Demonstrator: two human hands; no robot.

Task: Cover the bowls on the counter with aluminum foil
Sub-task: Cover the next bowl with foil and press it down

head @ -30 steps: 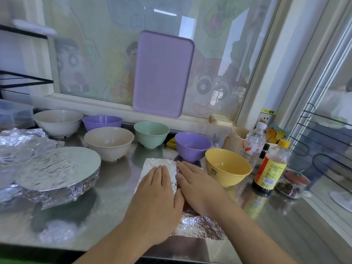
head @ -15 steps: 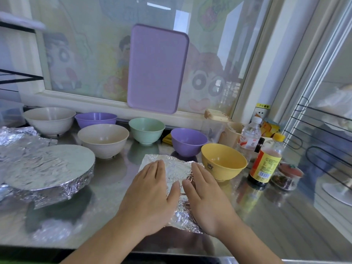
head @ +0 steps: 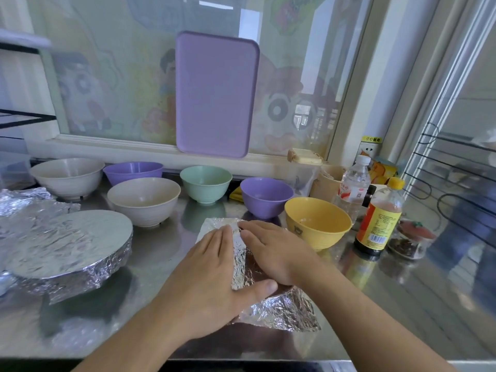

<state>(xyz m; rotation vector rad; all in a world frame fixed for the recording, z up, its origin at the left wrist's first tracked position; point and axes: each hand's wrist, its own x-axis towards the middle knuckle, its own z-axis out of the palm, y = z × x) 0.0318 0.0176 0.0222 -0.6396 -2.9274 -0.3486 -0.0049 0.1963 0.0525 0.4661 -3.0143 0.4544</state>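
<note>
A crinkled sheet of aluminum foil lies on the steel counter in front of me. My left hand and my right hand press flat on it side by side, fingers straight. At the left stands a wide bowl wrapped in foil. Uncovered bowls stand behind: a yellow one, a purple one, a green one, a cream one, a second purple one and a white one.
Loose foil is heaped at the far left. A sauce bottle, a water bottle and a small jar stand at the right. A purple tray leans on the window behind.
Both hands have slid over the foil sheet, smoothing it, the right one now reaching further forward. The view has shifted slightly.
</note>
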